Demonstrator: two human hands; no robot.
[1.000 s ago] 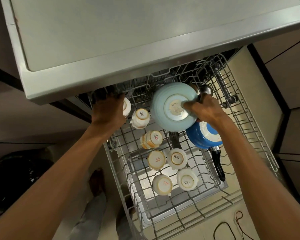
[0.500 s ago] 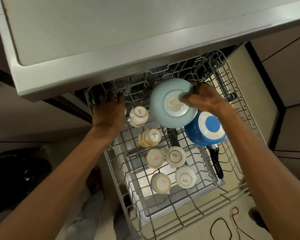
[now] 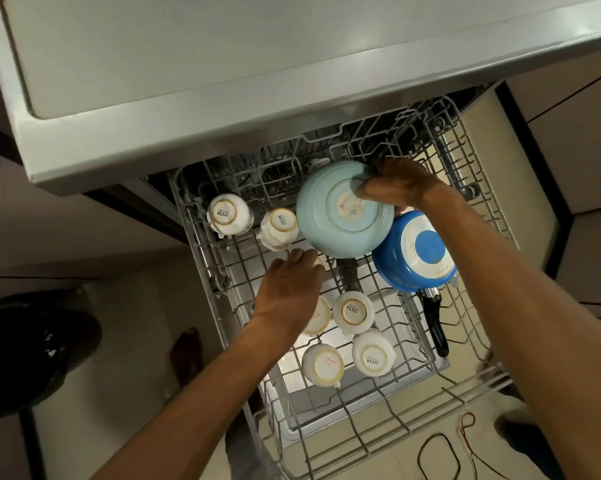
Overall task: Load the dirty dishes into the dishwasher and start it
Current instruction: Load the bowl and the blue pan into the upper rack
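**Left hand off the rack rim, now among the cups; bowl not seated**

Nearest: a black cable loop (image 3: 437,435) lies below the near end of the grey wire dishwasher rack (image 3: 196,244), which is pulled fully out. Small white ceramic cups (image 3: 373,356) sit upside-down in the rack's near half, in the same slots as a second ago.

The change: the left hand (image 3: 288,289) has let go of the far-left rack rim it held half a second ago. It now sits mid-rack on top of a middle-row cup. Its fingers reach forward over the cup, which is mostly hidden, so I can't tell whether they close on it or just rest there.

To the right, the blue non-stick frying pan (image 3: 420,251) lies base-up and unmoved, with its black handle (image 3: 437,327) toward the near end.

Just behind, the pale blue ceramic bowl (image 3: 344,209) is base-up, tilted, and overlaps the pan's far edge. The right hand (image 3: 399,185) grips it with the thumb on the foot ring and fingers curled over the far rim, the same hold as half a second ago.

Far left: two more cups, one of them uncovered now the left hand has gone. The grey steel-edged worktop (image 3: 188,81) overhangs the rack's far end.

My read: the bowl is being fitted, and the left hand is probably clearing a cup to make room. Loading is unfinished and the start is well off.
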